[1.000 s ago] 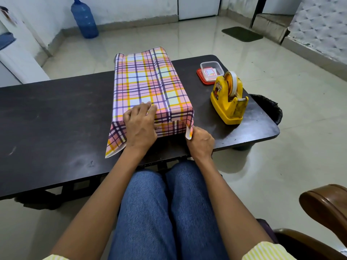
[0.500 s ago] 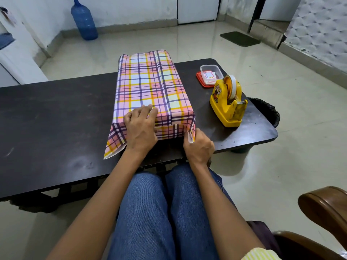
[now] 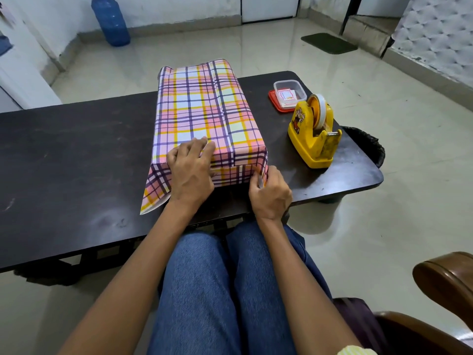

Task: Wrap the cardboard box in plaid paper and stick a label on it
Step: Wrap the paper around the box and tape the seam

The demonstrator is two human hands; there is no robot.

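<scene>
At the desk's (image 3: 64,149) front edge the cardboard box's (image 3: 204,116) near end is being folded shut, the plaid paper (image 3: 156,188) pressed down by the flat left hand (image 3: 190,172) and its right flap pinched by the right hand (image 3: 270,194), so an inward crease and a strip from the tape dispenser (image 3: 313,134) seem called for next.

right hand (image 3: 271,194) | up from below the box (image 3: 204,111) near right corner to that corner | fingers now pinch the plaid paper's right flap (image 3: 264,172) | flap drawn closer against the box's near end
</scene>
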